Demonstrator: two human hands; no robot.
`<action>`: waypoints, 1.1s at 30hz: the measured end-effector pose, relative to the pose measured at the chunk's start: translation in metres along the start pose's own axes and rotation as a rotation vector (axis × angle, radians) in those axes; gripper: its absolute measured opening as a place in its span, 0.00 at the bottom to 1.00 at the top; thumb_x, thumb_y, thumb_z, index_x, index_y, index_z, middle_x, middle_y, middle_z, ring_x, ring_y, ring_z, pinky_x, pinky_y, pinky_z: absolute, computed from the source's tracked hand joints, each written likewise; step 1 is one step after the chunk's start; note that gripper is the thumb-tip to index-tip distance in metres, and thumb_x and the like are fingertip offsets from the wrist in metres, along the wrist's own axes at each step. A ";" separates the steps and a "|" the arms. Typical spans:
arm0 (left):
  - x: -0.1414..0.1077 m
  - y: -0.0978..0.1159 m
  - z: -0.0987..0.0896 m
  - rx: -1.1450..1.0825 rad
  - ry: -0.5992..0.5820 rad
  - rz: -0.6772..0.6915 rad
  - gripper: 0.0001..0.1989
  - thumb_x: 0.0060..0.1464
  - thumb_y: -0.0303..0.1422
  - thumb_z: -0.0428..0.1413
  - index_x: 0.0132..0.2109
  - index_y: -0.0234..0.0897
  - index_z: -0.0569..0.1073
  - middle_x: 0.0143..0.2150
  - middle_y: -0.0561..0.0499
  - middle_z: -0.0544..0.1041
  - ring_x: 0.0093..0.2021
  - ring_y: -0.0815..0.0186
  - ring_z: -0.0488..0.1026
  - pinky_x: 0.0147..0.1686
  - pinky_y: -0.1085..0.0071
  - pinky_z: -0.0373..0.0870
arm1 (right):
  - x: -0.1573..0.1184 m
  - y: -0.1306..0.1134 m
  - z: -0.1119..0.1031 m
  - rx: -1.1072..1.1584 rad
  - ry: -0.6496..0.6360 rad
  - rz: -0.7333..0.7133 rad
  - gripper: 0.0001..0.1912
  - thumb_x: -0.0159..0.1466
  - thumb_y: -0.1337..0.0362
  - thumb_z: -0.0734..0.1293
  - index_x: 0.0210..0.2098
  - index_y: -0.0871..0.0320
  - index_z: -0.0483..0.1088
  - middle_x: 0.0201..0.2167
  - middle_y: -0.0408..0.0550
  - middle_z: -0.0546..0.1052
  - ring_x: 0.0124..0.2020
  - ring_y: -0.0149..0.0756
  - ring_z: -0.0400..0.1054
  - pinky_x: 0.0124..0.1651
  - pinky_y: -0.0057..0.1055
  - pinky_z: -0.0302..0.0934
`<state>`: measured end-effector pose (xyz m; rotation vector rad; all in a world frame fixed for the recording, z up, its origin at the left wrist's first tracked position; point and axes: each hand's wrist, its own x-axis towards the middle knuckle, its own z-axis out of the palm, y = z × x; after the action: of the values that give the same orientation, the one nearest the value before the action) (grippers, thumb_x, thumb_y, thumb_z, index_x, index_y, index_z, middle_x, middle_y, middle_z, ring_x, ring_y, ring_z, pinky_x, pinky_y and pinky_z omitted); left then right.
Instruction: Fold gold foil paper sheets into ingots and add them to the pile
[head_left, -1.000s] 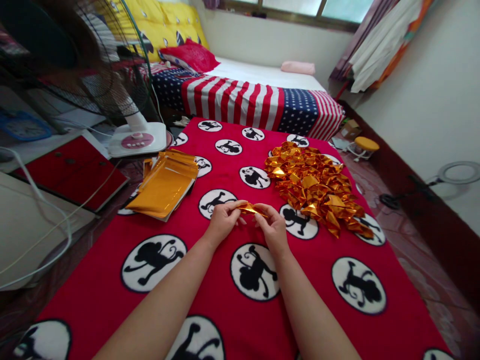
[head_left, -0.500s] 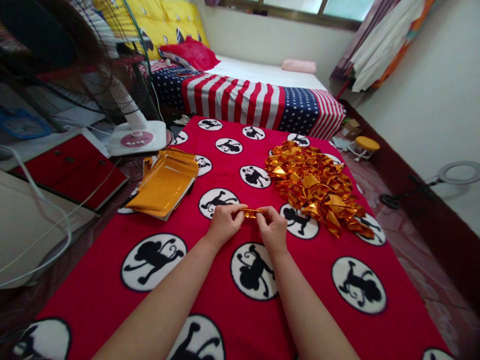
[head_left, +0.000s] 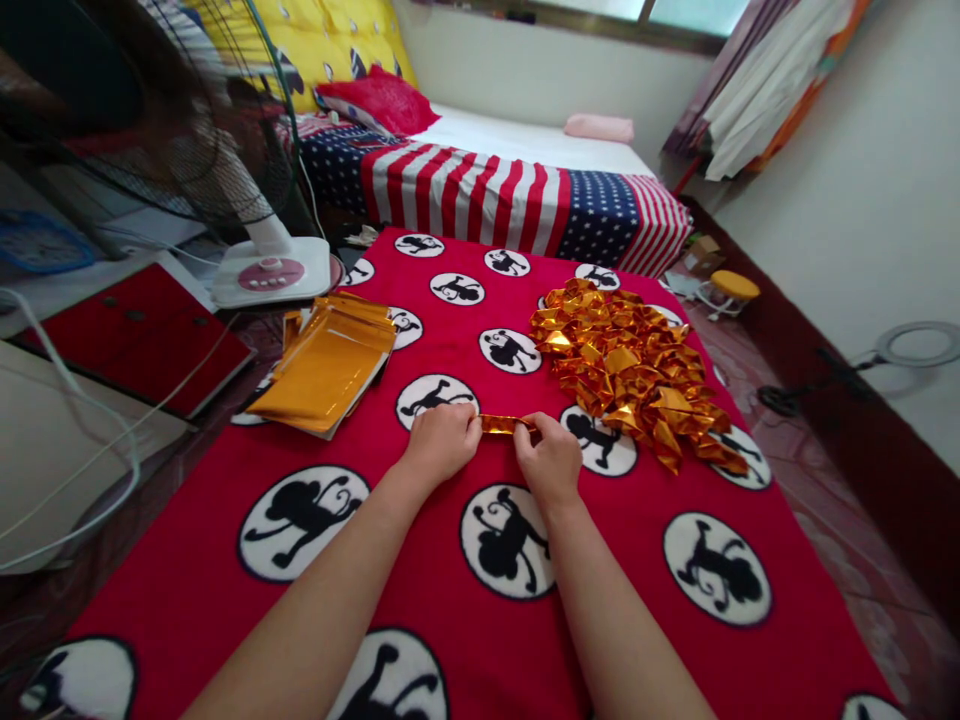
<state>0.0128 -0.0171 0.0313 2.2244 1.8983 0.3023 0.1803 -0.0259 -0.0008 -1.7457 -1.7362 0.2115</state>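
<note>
Head view: foil strip (head_left: 497, 425) between left fingers (head_left: 470, 436) and right fingers (head_left: 524, 445) (pinch grip, both ends)

Pale walls (head_left: 862, 200), dark red lower band (head_left: 855, 440); bright window (head_left: 686, 18) beyond bed (head_left: 510, 135); yellow-topped stool (head_left: 735, 285) on pinkish floor (head_left: 825, 530).

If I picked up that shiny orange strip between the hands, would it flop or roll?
The shiny strip may be bendy but keep folds, as its patchy shine hints at creases. It should be light, since it looks thin and narrow between the left hand and right hand. Its flattish shape makes rolling unlikely.
</note>
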 end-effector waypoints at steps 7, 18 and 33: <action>0.003 0.007 -0.005 0.088 -0.066 0.022 0.18 0.61 0.36 0.42 0.39 0.38 0.76 0.39 0.42 0.81 0.38 0.51 0.79 0.36 0.61 0.69 | 0.003 -0.003 -0.009 -0.172 -0.089 -0.045 0.10 0.64 0.64 0.61 0.31 0.57 0.73 0.28 0.46 0.78 0.29 0.33 0.68 0.32 0.29 0.47; -0.003 0.001 -0.020 0.050 -0.256 0.091 0.19 0.59 0.32 0.43 0.39 0.34 0.78 0.38 0.36 0.81 0.40 0.50 0.79 0.38 0.62 0.69 | 0.012 -0.026 -0.046 -0.352 -0.443 -0.117 0.14 0.64 0.65 0.60 0.27 0.57 0.74 0.24 0.50 0.77 0.23 0.34 0.64 0.29 0.34 0.37; -0.001 -0.005 -0.015 -0.011 -0.279 0.118 0.19 0.59 0.32 0.43 0.37 0.35 0.79 0.37 0.39 0.81 0.38 0.54 0.78 0.35 0.66 0.66 | 0.010 -0.019 -0.043 -0.145 -0.455 -0.068 0.14 0.61 0.65 0.59 0.20 0.56 0.66 0.17 0.43 0.68 0.20 0.30 0.54 0.27 0.32 0.37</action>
<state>0.0032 -0.0173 0.0441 2.2399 1.6225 0.0167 0.1891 -0.0328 0.0458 -1.8388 -2.1754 0.4956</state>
